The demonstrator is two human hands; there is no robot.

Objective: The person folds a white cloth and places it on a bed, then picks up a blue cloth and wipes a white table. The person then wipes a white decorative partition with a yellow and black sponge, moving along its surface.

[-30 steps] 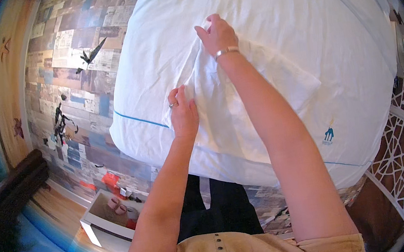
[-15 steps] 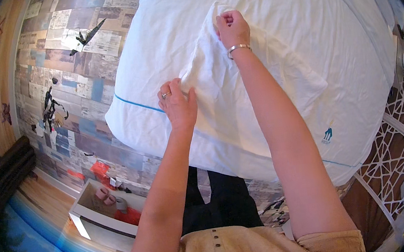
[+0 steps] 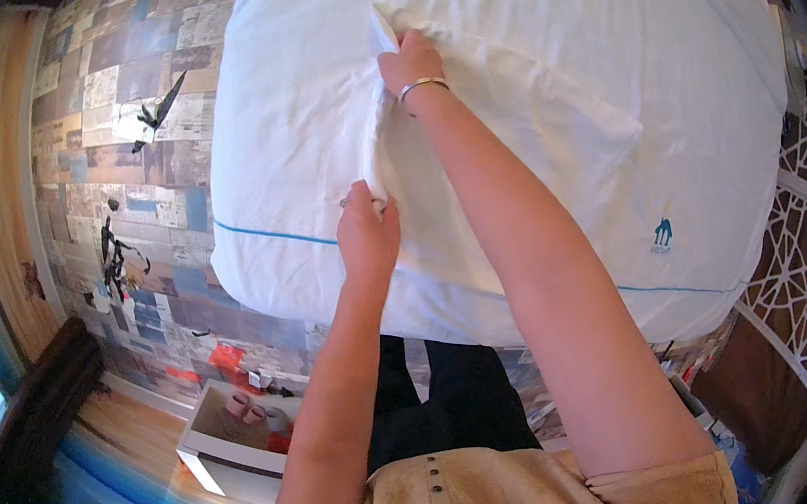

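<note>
A white cloth [image 3: 530, 131], folded and wrinkled, lies on a bed with a white cover [image 3: 291, 115]. My right hand [image 3: 410, 62], with a bracelet at its wrist, is closed on the far left part of the cloth. A corner of it stands up beyond the fingers. Nearer to me, my left hand [image 3: 368, 234], wearing a ring, pinches the same left edge. Between the two hands that edge runs almost straight and is slightly raised. The cloth's white blends into the cover, so its near border is hard to make out.
Thin blue piping [image 3: 270, 230] and a small blue figure print [image 3: 662, 232] mark the cover. An open white drawer [image 3: 208, 447] holding rolled items juts out at lower left. At right stands a white lattice panel [image 3: 796, 244]. Patchwork flooring [image 3: 150, 197] borders the bed.
My right hand has moved left and slightly nearer with the cloth. My left hand has gone lower and closed on the cloth's edge, which now runs more upright. The view has shifted a little.
</note>
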